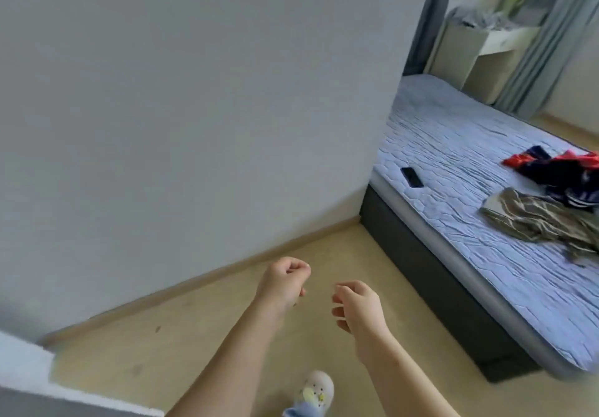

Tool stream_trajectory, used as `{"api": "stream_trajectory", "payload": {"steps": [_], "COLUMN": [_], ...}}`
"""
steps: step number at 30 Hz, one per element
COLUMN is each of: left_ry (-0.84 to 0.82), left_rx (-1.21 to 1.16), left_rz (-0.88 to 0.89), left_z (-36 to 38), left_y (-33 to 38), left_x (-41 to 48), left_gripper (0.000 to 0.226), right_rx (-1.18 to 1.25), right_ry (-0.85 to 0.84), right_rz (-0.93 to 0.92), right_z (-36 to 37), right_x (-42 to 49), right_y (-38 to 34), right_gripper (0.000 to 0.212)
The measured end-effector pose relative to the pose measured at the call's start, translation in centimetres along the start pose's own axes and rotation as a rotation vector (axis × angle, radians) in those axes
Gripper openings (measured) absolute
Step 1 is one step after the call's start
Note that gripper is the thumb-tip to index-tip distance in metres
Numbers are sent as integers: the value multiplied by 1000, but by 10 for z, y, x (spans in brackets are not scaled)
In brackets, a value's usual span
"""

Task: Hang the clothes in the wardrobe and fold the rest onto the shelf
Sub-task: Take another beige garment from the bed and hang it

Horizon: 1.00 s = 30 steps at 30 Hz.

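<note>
Clothes, a red-and-navy heap [564, 175] touching a camouflage piece [541, 222], lie on the bed [453, 228] at right, cut off by the frame edge (a dark phone [411, 177] lies well apart). Floor [210, 313] runs between wall and bed. The left grip [285, 282] is curled closed and empty; the right grip [356, 306] is loosely curled, narrow, empty.

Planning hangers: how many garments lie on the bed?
2: a camouflage garment near the bed's edge, a red-and-navy bundle behind it. The bundle may hide more; the frame crops both.
</note>
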<state>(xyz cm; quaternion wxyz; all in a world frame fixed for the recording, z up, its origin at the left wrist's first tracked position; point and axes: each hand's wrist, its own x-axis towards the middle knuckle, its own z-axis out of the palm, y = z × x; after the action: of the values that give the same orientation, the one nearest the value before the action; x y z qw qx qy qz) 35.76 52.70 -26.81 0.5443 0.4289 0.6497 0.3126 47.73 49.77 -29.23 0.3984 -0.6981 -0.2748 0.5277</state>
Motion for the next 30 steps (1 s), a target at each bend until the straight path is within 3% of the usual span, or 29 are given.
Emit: {"api": "stream_trajectory", "payload": {"steps": [8, 19, 24, 30], "left_ry": [-308, -725, -815, -807], "left_rx": [160, 439, 486, 442], "left_rz": [-39, 25, 21, -47], "left_z": [170, 412, 526, 651], "left_y": [67, 110, 115, 132], "left_x": [102, 113, 89, 68], "left_gripper": [13, 14, 10, 13], "right_rx": [203, 568, 649, 602], "right_ry": [282, 641, 710, 678], "right_rz": [162, 281, 297, 317], "right_z": [-132, -327, -437, -572], "right_x": [108, 150, 160, 183], "right_y": [-22, 5, 22, 26], "right_gripper": [13, 11, 12, 14]}}
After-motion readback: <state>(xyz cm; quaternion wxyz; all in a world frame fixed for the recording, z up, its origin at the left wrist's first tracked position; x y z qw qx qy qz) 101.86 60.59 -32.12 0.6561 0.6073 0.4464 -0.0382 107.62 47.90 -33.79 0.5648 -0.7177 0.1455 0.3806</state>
